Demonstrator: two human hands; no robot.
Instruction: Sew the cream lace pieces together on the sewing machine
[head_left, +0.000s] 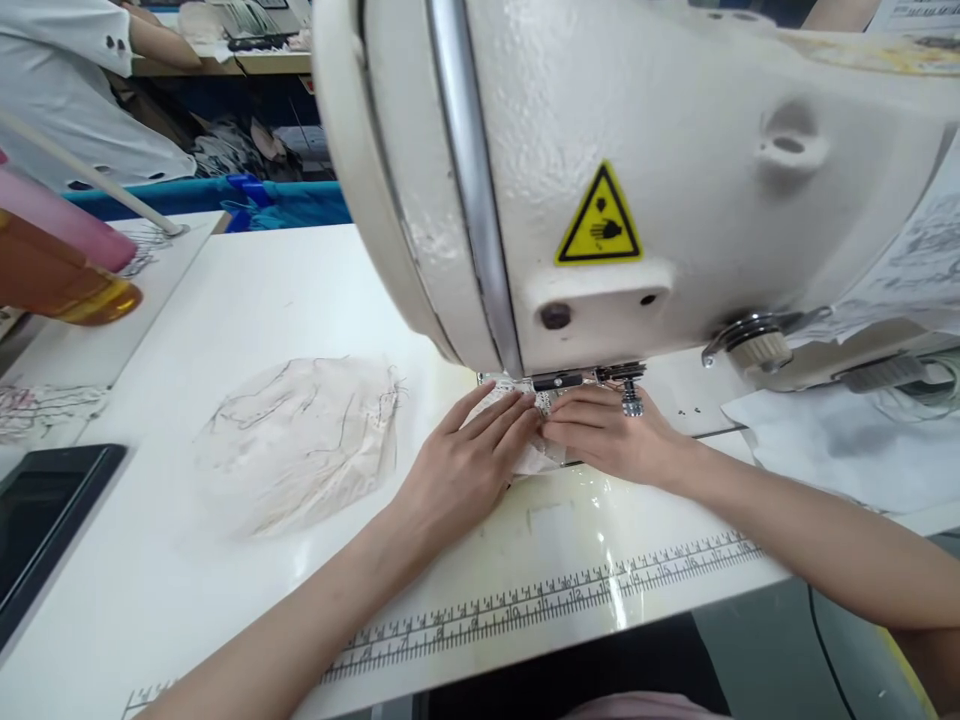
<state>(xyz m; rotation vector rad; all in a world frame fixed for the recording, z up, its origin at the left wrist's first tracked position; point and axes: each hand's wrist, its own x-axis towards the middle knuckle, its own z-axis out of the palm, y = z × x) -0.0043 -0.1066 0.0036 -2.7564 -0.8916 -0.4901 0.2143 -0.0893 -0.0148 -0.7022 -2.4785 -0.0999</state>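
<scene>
A piece of white lace fabric (546,458) lies under the needle area of the sewing machine (645,120). My left hand (469,460) rests flat on its left side, fingers stretched toward the presser foot, which I see only in part. From the right, my right hand (619,435) has its fingers pressed together on the fabric's edge, close to the left fingertips. The machine head hides the needle, and a small metal screw (632,398) hangs in front of the right hand.
A sheer fabric piece with loose threads (315,440) lies left on the white table (300,280). A dark phone or tablet (56,520), bottles (60,270) and thread scraps are farther left. White cloth (832,440) lies right. A ruler strip (540,605) runs along the front. Another person stands behind.
</scene>
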